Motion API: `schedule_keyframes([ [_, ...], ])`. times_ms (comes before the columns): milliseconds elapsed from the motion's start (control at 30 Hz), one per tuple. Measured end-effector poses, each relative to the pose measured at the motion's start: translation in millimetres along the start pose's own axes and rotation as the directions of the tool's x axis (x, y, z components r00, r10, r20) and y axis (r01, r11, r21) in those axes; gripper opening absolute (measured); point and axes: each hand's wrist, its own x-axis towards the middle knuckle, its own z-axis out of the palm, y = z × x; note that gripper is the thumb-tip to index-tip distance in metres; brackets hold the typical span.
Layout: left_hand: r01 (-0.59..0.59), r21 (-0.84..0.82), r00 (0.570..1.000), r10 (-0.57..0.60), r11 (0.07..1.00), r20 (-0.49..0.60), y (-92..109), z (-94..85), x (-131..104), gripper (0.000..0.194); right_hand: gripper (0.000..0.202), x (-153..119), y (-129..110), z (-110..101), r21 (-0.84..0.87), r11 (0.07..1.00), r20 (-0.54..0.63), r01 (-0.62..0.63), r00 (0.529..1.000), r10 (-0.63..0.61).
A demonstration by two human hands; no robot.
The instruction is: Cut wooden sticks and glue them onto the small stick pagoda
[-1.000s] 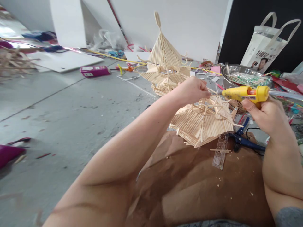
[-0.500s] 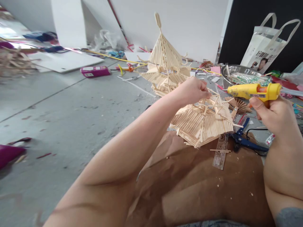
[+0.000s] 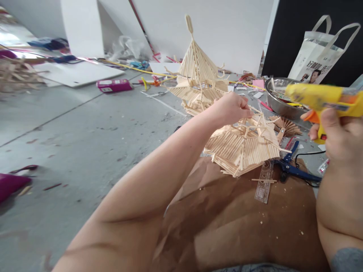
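Observation:
My right hand grips a yellow hot glue gun with an orange trigger, raised at the right and blurred. Its nozzle points left. My left hand is pinched closed at the top of a roof-like model built from thin wooden sticks. What lies between those fingertips is too small to make out. Just behind stands a taller pagoda-shaped stick model with a pointed spire. Brown paper lies beneath the nearer model, with a clear ruler and a few loose sticks on it.
Blue-handled cutters and a folded paper fan lie right of the nearer model. Behind the glue gun is a metal bowl; a white bag stands farther back. A purple box-like item sits on the grey floor.
My right hand has drawn the glue gun rightward and closer to me, away from the model. My left hand has stayed in place at the top of the stick roof.

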Motion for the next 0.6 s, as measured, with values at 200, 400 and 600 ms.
schedule_keyframes([
  [200, -0.001, -0.006, 1.000, 0.001, 1.000, -0.006, 0, 1.2, 1, 0.018, 0.039, 12, 0, 2, 0.311, 0.942, -0.334, 0.123, 0.943, -0.013],
  [400, 0.071, 0.018, 0.997, -0.072, 0.997, 0.024, 7, -1.2, -2, 0.017, 0.031, 17, 9, -1, 0.361, 0.932, -0.202, 0.017, 0.978, 0.060],
  [600, 0.045, 0.001, 0.999, -0.045, 0.999, 0.017, 5, -1.5, -2, 0.014, 0.025, 15, 11, -1, 0.279, 0.959, -0.167, -0.042, 0.982, 0.092],
])
